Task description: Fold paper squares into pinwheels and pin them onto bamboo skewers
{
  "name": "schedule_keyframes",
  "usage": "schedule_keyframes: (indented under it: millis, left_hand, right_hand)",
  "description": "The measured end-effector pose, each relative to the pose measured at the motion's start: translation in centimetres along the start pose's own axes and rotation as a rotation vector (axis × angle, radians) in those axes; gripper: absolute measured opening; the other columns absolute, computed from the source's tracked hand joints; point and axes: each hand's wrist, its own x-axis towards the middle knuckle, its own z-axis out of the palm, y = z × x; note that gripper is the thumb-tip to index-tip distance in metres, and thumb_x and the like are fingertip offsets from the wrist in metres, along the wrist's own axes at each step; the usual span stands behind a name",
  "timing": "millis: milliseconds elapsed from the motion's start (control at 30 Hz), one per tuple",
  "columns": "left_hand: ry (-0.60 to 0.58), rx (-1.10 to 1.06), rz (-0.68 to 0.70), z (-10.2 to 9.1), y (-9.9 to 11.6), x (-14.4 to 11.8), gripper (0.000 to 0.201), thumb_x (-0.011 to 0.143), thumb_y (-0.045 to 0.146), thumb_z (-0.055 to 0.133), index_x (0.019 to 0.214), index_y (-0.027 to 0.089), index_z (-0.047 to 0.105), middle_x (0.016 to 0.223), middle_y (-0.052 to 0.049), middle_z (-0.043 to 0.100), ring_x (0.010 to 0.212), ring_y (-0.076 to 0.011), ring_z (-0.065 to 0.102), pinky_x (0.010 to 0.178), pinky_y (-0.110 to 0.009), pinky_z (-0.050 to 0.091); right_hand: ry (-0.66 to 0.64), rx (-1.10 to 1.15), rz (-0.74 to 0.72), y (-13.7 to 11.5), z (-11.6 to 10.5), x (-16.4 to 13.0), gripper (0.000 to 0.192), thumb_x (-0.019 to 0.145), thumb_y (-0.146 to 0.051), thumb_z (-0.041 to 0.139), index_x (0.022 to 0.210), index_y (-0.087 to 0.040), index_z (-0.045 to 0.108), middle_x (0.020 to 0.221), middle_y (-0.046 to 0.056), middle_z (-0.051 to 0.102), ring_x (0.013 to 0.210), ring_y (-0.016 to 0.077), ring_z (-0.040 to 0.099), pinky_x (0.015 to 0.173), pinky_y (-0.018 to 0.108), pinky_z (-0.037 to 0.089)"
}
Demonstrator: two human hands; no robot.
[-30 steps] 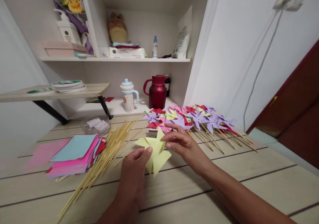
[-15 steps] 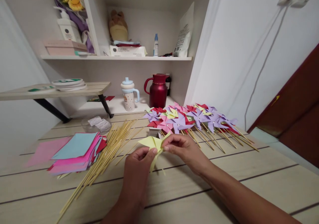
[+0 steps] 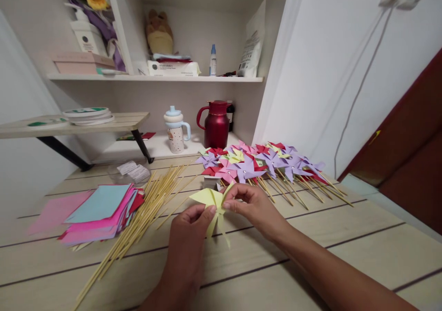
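Note:
A yellow paper pinwheel (image 3: 208, 197) is pinched between both hands above the middle of the table. My left hand (image 3: 191, 225) grips it near its centre with thumb and finger. From the other side, my right hand (image 3: 253, 209) closes thumb and fingers on a blade. Two lower points of the paper hang beneath the fingers. Whether a pin sits at the centre cannot be made out. Just behind the hands stands a small grey box (image 3: 211, 182), partly hidden. Finished pinwheels (image 3: 246, 168) in purple, red, pink and yellow lie on sticks beyond my right hand.
Many thin wooden sticks (image 3: 145, 214) lie left of my hands. Beside them is a stack of coloured paper squares (image 3: 98, 203) and a clear container with labels (image 3: 134, 170). A speckled cup (image 3: 177, 136) and a red jug (image 3: 216, 127) stand at the back, below a shelf (image 3: 155, 78).
The view has shifted slightly, moving things a little left. The pinwheel has turned a bit in my fingers, and its lower points show more. Both hands keep their hold.

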Motion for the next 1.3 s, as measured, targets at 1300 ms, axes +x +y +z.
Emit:
schedule_keyframes:
  millis: [1300]
  left_hand:
    - [0.026, -0.174, -0.120, 0.5, 0.7, 0.1, 0.028, 0.066, 0.035, 0.076, 0.085, 0.015, 0.075, 0.080, -0.004, 0.070, 0.070, -0.0159, 0.057, 0.065, -0.024, 0.043]
  right_hand:
    - [0.124, 0.387, 0.054, -0.6, -0.4, 0.0, 0.070, 0.073, -0.032, 0.078, 0.133, -0.028, 0.043, 0.104, 0.004, 0.067, 0.099, 0.0195, 0.063, 0.088, 0.036, 0.048]
